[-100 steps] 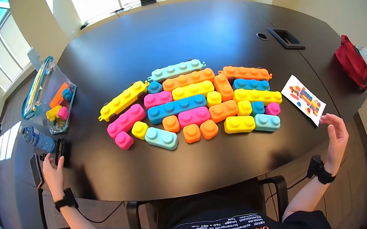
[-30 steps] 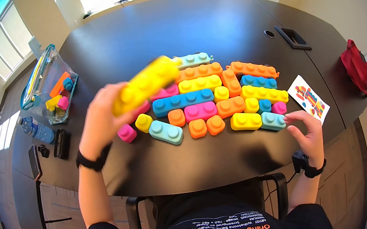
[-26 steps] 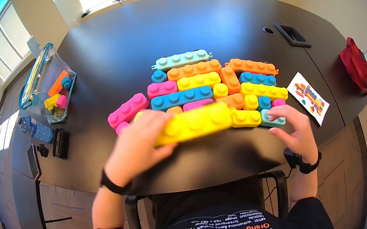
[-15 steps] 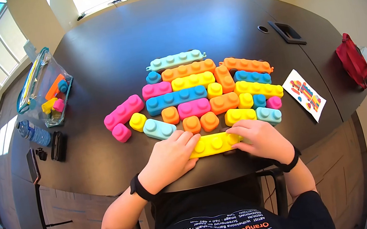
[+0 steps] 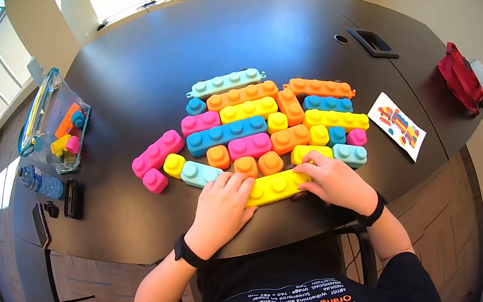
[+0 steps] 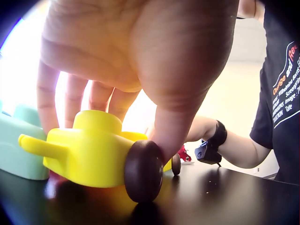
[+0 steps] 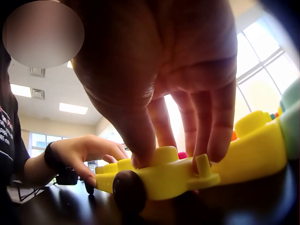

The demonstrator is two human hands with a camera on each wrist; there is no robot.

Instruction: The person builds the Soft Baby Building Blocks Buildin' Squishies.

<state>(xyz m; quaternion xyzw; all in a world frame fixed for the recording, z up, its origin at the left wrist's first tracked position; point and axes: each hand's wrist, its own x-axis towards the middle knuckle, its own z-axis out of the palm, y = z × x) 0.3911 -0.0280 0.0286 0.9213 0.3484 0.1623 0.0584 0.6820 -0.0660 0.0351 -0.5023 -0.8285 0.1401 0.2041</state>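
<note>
A long yellow wheeled building block (image 5: 274,189) stands on the table close to its front edge, studs up. My left hand (image 5: 219,208) grips its left end, thumb on the near side and fingers on the far side. At the right end, my right hand (image 5: 340,183) pinches it between thumb and fingers. In the left wrist view a hook-like tab (image 6: 35,144) sticks out past the dark wheel (image 6: 144,171). The right wrist view has an upright peg (image 7: 203,165) on the other end. A pale teal block (image 5: 199,173) lies just beyond my left fingers.
Several coloured blocks lie in rows behind, among them a long blue block (image 5: 226,135) and a teal wheeled block (image 5: 225,82). A picture card (image 5: 397,126) is at right. At left are a clear bag (image 5: 53,120), a water bottle (image 5: 41,183) and a black case (image 5: 73,198).
My left hand has carried the yellow wheeled block from the upper left of the rows to the front edge and set it down. My right hand has come from beside the card to its right end.
</note>
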